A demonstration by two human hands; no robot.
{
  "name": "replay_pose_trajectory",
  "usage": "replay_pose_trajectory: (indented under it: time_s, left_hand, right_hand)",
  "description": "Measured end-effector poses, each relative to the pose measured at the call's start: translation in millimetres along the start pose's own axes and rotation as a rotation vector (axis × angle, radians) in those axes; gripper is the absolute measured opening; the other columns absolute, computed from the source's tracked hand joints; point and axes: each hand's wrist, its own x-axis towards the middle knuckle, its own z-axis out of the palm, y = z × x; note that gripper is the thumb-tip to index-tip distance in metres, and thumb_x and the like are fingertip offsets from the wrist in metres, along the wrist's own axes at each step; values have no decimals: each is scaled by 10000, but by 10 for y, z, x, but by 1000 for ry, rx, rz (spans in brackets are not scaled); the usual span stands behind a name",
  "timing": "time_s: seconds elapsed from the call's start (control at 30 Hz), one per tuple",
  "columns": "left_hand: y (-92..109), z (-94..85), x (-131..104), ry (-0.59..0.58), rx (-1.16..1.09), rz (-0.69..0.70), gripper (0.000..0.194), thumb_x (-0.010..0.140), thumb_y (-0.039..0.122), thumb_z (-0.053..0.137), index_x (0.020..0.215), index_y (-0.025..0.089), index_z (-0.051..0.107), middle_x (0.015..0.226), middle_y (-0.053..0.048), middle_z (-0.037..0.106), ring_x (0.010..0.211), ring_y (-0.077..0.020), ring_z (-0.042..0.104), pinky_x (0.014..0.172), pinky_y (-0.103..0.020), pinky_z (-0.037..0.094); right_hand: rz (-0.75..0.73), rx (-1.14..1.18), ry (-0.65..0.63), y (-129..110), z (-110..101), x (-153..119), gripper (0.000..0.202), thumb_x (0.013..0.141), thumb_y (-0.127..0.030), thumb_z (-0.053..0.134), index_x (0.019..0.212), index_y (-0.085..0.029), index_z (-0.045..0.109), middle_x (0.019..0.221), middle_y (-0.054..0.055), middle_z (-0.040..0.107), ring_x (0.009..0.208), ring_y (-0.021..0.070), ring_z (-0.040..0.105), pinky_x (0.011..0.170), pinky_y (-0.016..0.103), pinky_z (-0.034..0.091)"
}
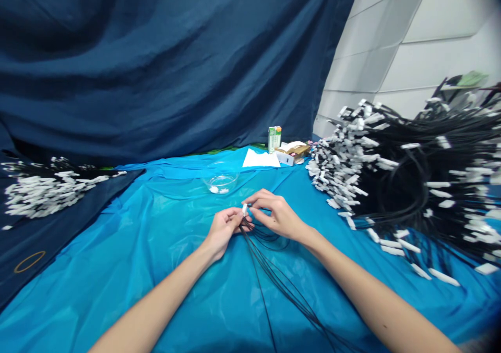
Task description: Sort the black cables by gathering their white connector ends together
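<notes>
Seen through the head camera, the white connector [245, 209] lies between my two hands, raised over the middle of the blue-covered worktop [172, 243]. The likeliest fault, I judge, is a slip: the piece is small, held near the fingertips, and a tug on the black cables [291, 293] trailing toward the near edge could turn it or draw it out. Those strands run close together and loop beneath my right hand [277, 216], so a tangle, or the wrong strand pulled, is a second risk. A sideways sweep of the right arm might also snag the large cable bundle [407, 181], whose loose white ends spread toward it.

Pose: both forearms enter from the lower corners and converge. My left hand [224, 230] has a narrow grip, thumb and fingers pinched on the connector, with cables issuing beside it. The right hand arches over from the other side, fingers bent and tips at the connector; whether its grip is closed on the piece I cannot tell. Just beyond both hands stands a clear bowl [231, 182] containing white pieces [218, 190].
</notes>
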Motion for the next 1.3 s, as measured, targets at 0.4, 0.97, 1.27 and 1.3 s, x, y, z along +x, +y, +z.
replay_pose_trajectory:
  time_s: [0.4, 0.97, 1.27, 1.3]
  left_hand:
    - [-1, 0, 3, -6, 13, 5, 526, 615, 417, 661, 926, 20, 512, 906, -145, 540, 745, -135, 560, 657, -197, 474]
    - [1, -3, -1, -1, 6, 7, 524, 609, 410, 668, 927, 22, 517, 899, -140, 543, 737, -134, 561, 657, -203, 477]
    - [-15, -6, 3, -7, 18, 15, 503, 632, 405, 652, 932, 24, 518, 904, -140, 541, 746, -134, 562, 662, -204, 477]
    - [-14, -5, 2, -7, 20, 15, 505, 633, 406, 651, 934, 23, 517, 906, -142, 540, 745, -134, 561, 661, -203, 476]
  right_hand:
    - [-17, -15, 6, 5, 2, 3, 119, 793, -125, 472, 693, -134, 536, 928, 24, 581, 877, 117, 494, 800, 261, 374]
    - [-10, -29, -2, 22, 3, -4, 127, 807, -132, 461, 708, -136, 541, 953, 17, 570, 891, 115, 487, 830, 265, 357]
    - [-14, -26, -8, 22, 1, -4, 118, 806, -126, 458, 730, -135, 548, 959, 27, 572, 888, 120, 491, 830, 273, 359]
    - [-14, -25, -7, 19, -1, -3, 120, 806, -124, 457, 728, -135, 548, 958, 27, 572, 885, 120, 492, 830, 274, 359]
